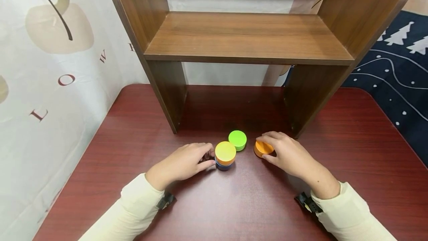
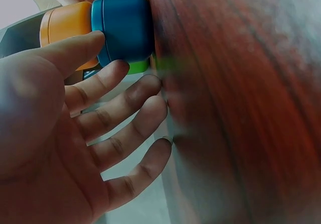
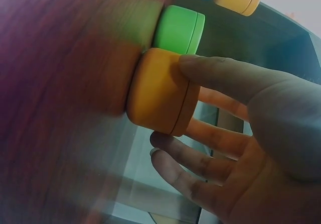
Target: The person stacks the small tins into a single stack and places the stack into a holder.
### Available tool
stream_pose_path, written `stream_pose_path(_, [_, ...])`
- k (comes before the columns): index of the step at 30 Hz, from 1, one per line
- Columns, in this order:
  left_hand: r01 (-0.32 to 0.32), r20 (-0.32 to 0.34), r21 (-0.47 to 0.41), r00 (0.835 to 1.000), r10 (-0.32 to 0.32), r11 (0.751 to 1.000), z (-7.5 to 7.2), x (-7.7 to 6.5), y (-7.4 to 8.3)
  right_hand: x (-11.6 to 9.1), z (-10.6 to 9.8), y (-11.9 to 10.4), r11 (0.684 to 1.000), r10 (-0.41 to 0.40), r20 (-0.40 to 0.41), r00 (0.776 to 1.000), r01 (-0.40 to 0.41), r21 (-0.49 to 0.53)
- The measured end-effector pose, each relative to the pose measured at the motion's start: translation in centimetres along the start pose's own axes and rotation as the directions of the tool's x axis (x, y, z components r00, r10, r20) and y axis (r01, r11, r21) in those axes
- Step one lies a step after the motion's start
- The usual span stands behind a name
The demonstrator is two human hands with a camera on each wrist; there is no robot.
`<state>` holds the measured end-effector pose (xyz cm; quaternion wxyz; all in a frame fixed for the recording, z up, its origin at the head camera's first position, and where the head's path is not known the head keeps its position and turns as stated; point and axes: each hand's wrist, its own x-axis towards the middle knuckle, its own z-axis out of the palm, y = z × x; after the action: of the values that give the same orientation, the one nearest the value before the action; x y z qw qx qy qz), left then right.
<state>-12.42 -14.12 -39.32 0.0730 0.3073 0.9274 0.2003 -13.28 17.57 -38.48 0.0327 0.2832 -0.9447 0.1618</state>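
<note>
Two small round lidded jars are stacked on the table: an orange jar with a yellow-looking top (image 1: 225,152) over a dark blue jar (image 2: 125,28). My left hand (image 1: 188,161) is beside this stack on its left, thumb tip and index fingertip right at the blue jar and the other fingers loosely bent. Just behind the stack stands a green jar (image 1: 237,140). To the right, another orange jar (image 3: 160,93) rests upright on the table. My right hand (image 1: 288,153) holds it from the right, thumb on the near side and fingers round the far side.
A brown wooden shelf unit (image 1: 249,38) stands at the back of the dark red table (image 1: 247,211), its side panels reaching down close behind the jars. A white printed cloth (image 1: 67,122) hangs at the left and a navy cloth (image 1: 394,73) at the right.
</note>
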Motion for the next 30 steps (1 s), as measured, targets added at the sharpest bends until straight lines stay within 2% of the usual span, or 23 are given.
stream_pose_path(19, [0.031,0.031,-0.001,0.999,-0.031,1.0,-0.03,0.01,0.27,-0.19,-0.17,-0.24,1.0,0.007,0.0,1.0,-0.007,-0.005])
stream_pose_path(30, [0.019,0.015,0.005,1.0,-0.019,1.0,0.05,-0.15,0.12,-0.23,-0.54,-0.52,1.0,-0.001,-0.017,1.0,0.0,-0.018])
